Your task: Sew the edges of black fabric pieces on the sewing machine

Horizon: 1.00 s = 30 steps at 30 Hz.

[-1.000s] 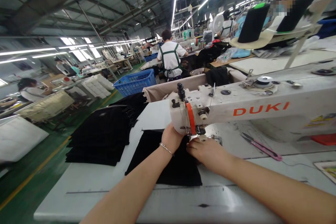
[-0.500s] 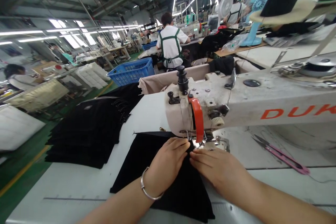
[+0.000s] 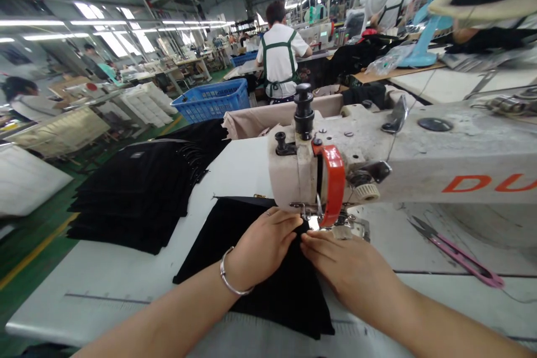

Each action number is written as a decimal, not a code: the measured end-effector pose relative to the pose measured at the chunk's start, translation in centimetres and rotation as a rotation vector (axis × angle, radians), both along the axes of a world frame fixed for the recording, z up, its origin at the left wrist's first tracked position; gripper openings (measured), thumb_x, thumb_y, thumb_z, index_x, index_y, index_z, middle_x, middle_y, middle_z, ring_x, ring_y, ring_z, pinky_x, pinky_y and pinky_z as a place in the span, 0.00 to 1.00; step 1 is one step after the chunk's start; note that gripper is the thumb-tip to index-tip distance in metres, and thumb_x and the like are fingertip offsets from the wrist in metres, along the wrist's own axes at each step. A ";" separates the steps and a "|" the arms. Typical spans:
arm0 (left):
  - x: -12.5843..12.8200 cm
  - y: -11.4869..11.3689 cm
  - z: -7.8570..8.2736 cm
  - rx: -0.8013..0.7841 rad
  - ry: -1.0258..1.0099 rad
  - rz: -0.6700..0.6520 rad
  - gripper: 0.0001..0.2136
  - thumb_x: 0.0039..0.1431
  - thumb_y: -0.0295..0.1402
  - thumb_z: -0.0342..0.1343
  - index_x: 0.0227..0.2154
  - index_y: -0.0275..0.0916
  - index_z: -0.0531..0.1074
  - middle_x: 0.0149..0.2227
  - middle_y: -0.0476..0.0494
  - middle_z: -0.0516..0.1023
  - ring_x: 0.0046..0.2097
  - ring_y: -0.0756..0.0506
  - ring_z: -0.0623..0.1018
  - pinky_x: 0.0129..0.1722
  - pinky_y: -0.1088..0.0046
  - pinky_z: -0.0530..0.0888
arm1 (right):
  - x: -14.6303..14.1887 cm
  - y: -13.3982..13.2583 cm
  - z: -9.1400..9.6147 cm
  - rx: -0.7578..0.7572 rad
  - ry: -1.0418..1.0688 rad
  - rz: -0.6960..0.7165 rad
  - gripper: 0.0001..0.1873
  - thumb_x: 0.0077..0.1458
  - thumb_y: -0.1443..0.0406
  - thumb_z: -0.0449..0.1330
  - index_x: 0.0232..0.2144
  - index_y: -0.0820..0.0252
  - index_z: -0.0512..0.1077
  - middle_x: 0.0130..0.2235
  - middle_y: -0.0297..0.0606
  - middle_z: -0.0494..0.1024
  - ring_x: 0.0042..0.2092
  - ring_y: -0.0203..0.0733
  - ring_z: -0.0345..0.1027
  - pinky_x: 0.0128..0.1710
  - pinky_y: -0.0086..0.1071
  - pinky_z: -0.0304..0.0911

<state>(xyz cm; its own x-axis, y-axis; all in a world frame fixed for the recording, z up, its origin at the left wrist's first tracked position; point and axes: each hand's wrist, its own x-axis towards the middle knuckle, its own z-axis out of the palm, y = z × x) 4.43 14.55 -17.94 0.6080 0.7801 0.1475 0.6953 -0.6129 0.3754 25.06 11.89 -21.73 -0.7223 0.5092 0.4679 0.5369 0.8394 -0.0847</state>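
Black cloth (image 3: 287, 291), off-white sewing machine (image 3: 413, 170) with orange-red guard (image 3: 334, 184), pink-handled snips (image 3: 459, 257), blue crate (image 3: 216, 102), green floor (image 3: 25, 282)

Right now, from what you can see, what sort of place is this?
Probably a sewing factory: a sewing machine stands over black cloth, a stack of black pieces lies nearby, and a co-worker is at another table beyond.

I notice a slim, silvery bracelet (image 3: 224, 276) looped round the wrist behind the left hand (image 3: 264, 243). It's a rounded band with a shiny finish and a small raised bit on its side, too small to make out. Both forearms show bare, and the right hand (image 3: 352, 268) is ungloved, like its partner, its wrist plain.
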 end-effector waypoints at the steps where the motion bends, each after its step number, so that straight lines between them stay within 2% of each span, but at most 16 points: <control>1: -0.1 0.1 0.0 0.004 0.003 0.002 0.13 0.64 0.23 0.50 0.49 0.38 0.71 0.52 0.44 0.76 0.55 0.45 0.73 0.61 0.64 0.68 | -0.1 0.0 0.0 -0.008 0.004 0.006 0.19 0.56 0.75 0.51 0.48 0.68 0.74 0.49 0.44 0.79 0.51 0.46 0.72 0.51 0.39 0.70; 4: -0.5 -0.3 0.4 0.007 0.017 0.000 0.14 0.65 0.24 0.49 0.50 0.39 0.71 0.54 0.43 0.75 0.57 0.45 0.72 0.61 0.64 0.67 | -0.4 -0.2 0.0 -0.028 0.032 0.007 0.18 0.57 0.74 0.53 0.48 0.66 0.73 0.49 0.43 0.79 0.51 0.45 0.71 0.50 0.39 0.70; 6: -0.9 -1.3 1.1 -0.028 0.051 -0.023 0.16 0.65 0.31 0.53 0.55 0.38 0.68 0.58 0.40 0.71 0.60 0.44 0.69 0.63 0.61 0.66 | -0.2 -0.4 0.3 -0.059 0.036 -0.004 0.18 0.58 0.73 0.54 0.49 0.64 0.72 0.51 0.42 0.78 0.52 0.45 0.71 0.49 0.40 0.71; 8: -1.3 -2.9 1.9 -0.062 0.101 -0.080 0.33 0.58 0.46 0.60 0.62 0.35 0.59 0.63 0.33 0.63 0.65 0.38 0.63 0.63 0.55 0.64 | 0.8 -0.7 1.0 -0.108 0.018 0.001 0.21 0.57 0.73 0.53 0.52 0.61 0.71 0.54 0.39 0.76 0.53 0.45 0.70 0.52 0.43 0.68; 10: -1.7 -5.0 2.4 -0.055 0.154 -0.143 0.47 0.49 0.54 0.64 0.65 0.31 0.52 0.66 0.28 0.56 0.67 0.34 0.57 0.63 0.50 0.64 | 2.5 -1.2 2.0 -0.156 -0.027 -0.003 0.28 0.52 0.75 0.52 0.56 0.57 0.68 0.57 0.38 0.72 0.57 0.46 0.67 0.56 0.48 0.64; 11: -1.8 -6.0 2.5 -0.035 0.173 -0.172 0.47 0.48 0.52 0.64 0.65 0.30 0.52 0.66 0.28 0.56 0.67 0.34 0.57 0.63 0.50 0.64 | 3.5 -1.3 2.5 -0.167 -0.053 -0.013 0.32 0.49 0.76 0.50 0.57 0.56 0.66 0.59 0.38 0.70 0.58 0.47 0.65 0.58 0.50 0.62; 14: -1.9 -8.2 2.0 0.047 0.179 -0.230 0.29 0.57 0.31 0.57 0.61 0.32 0.59 0.64 0.35 0.62 0.66 0.39 0.60 0.63 0.56 0.65 | 6.1 -1.0 3.1 -0.145 -0.107 -0.076 0.36 0.44 0.78 0.49 0.56 0.54 0.66 0.60 0.40 0.69 0.58 0.51 0.64 0.54 0.51 0.63; 15: -1.9 -8.6 1.6 0.077 0.159 -0.227 0.26 0.56 0.25 0.52 0.60 0.32 0.61 0.63 0.36 0.65 0.66 0.41 0.61 0.63 0.58 0.66 | 6.4 -0.6 3.0 -0.141 -0.115 -0.113 0.33 0.46 0.78 0.50 0.54 0.54 0.68 0.58 0.41 0.71 0.56 0.52 0.65 0.52 0.51 0.64; 17: -1.8 -9.0 0.9 0.114 0.111 -0.189 0.28 0.53 0.19 0.46 0.59 0.32 0.62 0.61 0.37 0.67 0.66 0.43 0.61 0.62 0.59 0.67 | 6.1 0.7 2.7 -0.151 -0.120 -0.235 0.21 0.52 0.76 0.53 0.46 0.56 0.71 0.51 0.44 0.74 0.51 0.54 0.68 0.48 0.50 0.66; 19: -1.8 -9.1 0.2 0.130 0.074 -0.132 0.29 0.52 0.18 0.45 0.59 0.32 0.62 0.62 0.37 0.66 0.65 0.43 0.62 0.62 0.58 0.67 | 4.9 1.8 2.4 -0.151 -0.098 -0.360 0.09 0.56 0.70 0.58 0.41 0.61 0.71 0.44 0.46 0.74 0.45 0.54 0.68 0.44 0.48 0.67; 21: -1.9 -9.2 -0.4 0.115 0.037 -0.095 0.29 0.53 0.18 0.45 0.60 0.34 0.61 0.62 0.38 0.65 0.65 0.41 0.64 0.62 0.56 0.68 | 3.5 2.0 2.3 -0.126 -0.072 -0.404 0.05 0.59 0.66 0.59 0.38 0.62 0.71 0.39 0.46 0.73 0.42 0.52 0.68 0.41 0.44 0.66; 23: -2.0 -9.3 -0.7 0.046 -0.051 -0.010 0.28 0.57 0.19 0.45 0.61 0.39 0.61 0.62 0.41 0.66 0.63 0.43 0.66 0.62 0.58 0.68 | 2.7 1.0 2.4 -0.130 -0.052 -0.330 0.05 0.60 0.65 0.58 0.33 0.59 0.72 0.36 0.42 0.73 0.40 0.49 0.67 0.39 0.42 0.65; 25: -2.2 -9.4 -0.9 -0.060 -0.177 0.128 0.23 0.63 0.22 0.45 0.60 0.44 0.62 0.60 0.45 0.69 0.62 0.46 0.68 0.61 0.62 0.69 | 2.6 -1.2 2.6 -0.228 -0.003 -0.186 0.09 0.61 0.63 0.58 0.28 0.57 0.71 0.35 0.38 0.72 0.38 0.45 0.66 0.39 0.40 0.63; 26: -2.2 -9.5 -0.9 -0.106 -0.232 0.194 0.21 0.65 0.24 0.46 0.59 0.46 0.64 0.59 0.47 0.70 0.61 0.46 0.69 0.61 0.64 0.70 | 2.7 -2.5 2.6 -0.301 0.042 -0.122 0.09 0.61 0.61 0.59 0.28 0.56 0.72 0.35 0.37 0.72 0.38 0.44 0.65 0.39 0.39 0.62; 28: -2.2 -9.6 -0.9 -0.156 -0.302 0.266 0.18 0.67 0.27 0.46 0.57 0.48 0.66 0.57 0.48 0.72 0.59 0.47 0.71 0.61 0.66 0.70 | 2.9 -5.0 2.3 -0.425 0.154 -0.061 0.07 0.59 0.59 0.61 0.37 0.54 0.75 0.38 0.37 0.73 0.38 0.43 0.66 0.38 0.38 0.62; 30: -2.1 -9.5 -0.8 -0.156 -0.334 0.272 0.17 0.68 0.28 0.47 0.56 0.48 0.67 0.57 0.48 0.72 0.59 0.46 0.71 0.61 0.66 0.70 | 2.8 -6.8 1.8 -0.444 0.249 -0.072 0.16 0.59 0.60 0.61 0.49 0.53 0.72 0.40 0.39 0.73 0.39 0.43 0.66 0.38 0.37 0.62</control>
